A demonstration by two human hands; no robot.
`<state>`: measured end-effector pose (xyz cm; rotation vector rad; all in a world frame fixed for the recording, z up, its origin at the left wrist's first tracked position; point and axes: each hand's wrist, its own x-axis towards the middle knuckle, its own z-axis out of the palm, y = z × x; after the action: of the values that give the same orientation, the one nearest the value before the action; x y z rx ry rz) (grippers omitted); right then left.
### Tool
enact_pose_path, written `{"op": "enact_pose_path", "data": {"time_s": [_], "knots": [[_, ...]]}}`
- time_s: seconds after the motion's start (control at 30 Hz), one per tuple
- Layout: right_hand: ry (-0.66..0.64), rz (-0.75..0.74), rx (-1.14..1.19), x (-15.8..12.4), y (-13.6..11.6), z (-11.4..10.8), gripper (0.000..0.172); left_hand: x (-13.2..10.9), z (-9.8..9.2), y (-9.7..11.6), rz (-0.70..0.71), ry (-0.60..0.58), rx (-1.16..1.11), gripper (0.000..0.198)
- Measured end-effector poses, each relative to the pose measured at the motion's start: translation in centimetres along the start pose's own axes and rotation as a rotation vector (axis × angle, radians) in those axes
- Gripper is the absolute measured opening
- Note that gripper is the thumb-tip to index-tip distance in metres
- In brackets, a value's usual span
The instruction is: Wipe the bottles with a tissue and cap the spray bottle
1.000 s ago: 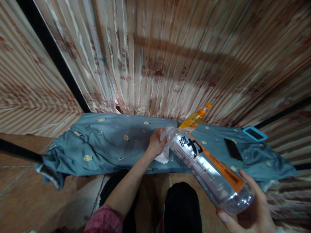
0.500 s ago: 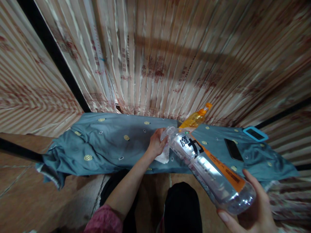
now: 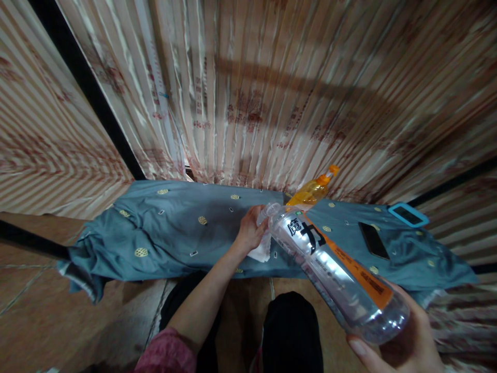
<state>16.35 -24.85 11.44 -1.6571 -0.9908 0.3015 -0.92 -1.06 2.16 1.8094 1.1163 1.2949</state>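
Observation:
A large clear plastic bottle (image 3: 330, 269) with an orange and silver label and black characters lies tilted in front of me, its neck toward the upper left. My left hand (image 3: 252, 228) is closed around the neck end. Below those fingers is a white tissue (image 3: 260, 253); whether they grip it too, I cannot tell. At the base, my right hand (image 3: 407, 331) holds the bottle, thumb on the near side and the other fingers mostly hidden behind it. Just beyond the neck stands an orange pump bottle (image 3: 309, 191) with yellow-orange liquid.
A grey-blue patterned cloth (image 3: 174, 223) covers the narrow table. On its right side lie a black phone (image 3: 373, 240) and a blue-framed device (image 3: 408, 214). Pleated curtains (image 3: 248, 93) hang close behind and at both sides. Dark frame poles (image 3: 93, 98) stand at the sides.
The fingers of my right hand have closed in behind the base of the bottle. The left hand and the bottle have hardly moved.

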Motion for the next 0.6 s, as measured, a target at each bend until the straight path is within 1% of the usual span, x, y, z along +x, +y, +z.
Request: {"op": "enact_pose_path", "data": {"time_s": [0.13, 0.27, 0.4, 0.47, 0.6], "knots": [[-0.014, -0.008, -0.019, 0.0, 0.2, -0.1, 0.089, 0.0, -0.1, 0.0, -0.005, -0.022, 0.009, 0.047], [-0.037, -0.061, -0.035, 0.0, 0.5, -0.3, 0.089, 0.0, -0.1, -0.1, 0.006, -0.020, 0.006, 0.044], [-0.016, -0.026, -0.030, 0.0, 0.1, -0.3, 0.099, -0.1, 0.0, -0.2, 0.000, -0.006, 0.017, 0.039], [-0.022, 0.000, -0.026, -0.1, -0.2, -0.2, 0.105, -0.1, 0.1, -0.2, 0.009, -0.007, 0.013, 0.041], [-0.045, 0.024, -0.026, -0.2, -0.6, -0.2, 0.109, -0.1, 0.0, 0.0, 0.004, -0.007, 0.011, 0.044]]}}
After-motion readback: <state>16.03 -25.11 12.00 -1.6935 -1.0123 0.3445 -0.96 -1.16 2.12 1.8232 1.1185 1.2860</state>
